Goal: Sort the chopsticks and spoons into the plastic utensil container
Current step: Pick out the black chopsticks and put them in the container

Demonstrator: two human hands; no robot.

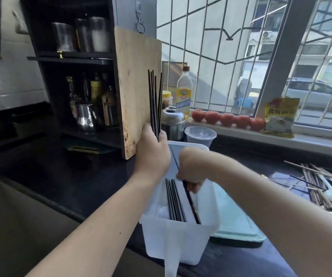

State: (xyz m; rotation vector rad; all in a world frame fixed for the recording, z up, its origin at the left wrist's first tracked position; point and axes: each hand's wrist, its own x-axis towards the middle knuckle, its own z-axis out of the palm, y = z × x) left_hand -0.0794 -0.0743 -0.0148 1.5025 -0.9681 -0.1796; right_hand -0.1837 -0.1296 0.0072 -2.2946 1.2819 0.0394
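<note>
Black chopsticks [154,100] bunched upright in your left hand [152,151]; your right hand [191,168] pinches one chopstick [192,204] inside the plastic container [181,240].

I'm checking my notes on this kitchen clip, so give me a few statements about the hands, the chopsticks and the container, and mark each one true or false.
1. The left hand holds a bundle of dark chopsticks pointing upward. True.
2. The right hand is empty and rests on the counter. False: it grips a dark chopstick reaching down into the plastic utensil container.
3. Several dark chopsticks already lie inside the container. True.
4. The tomatoes sit inside the container. False: they line the window sill.
5. More chopsticks and white spoons lie on the counter to the right. True.
</note>
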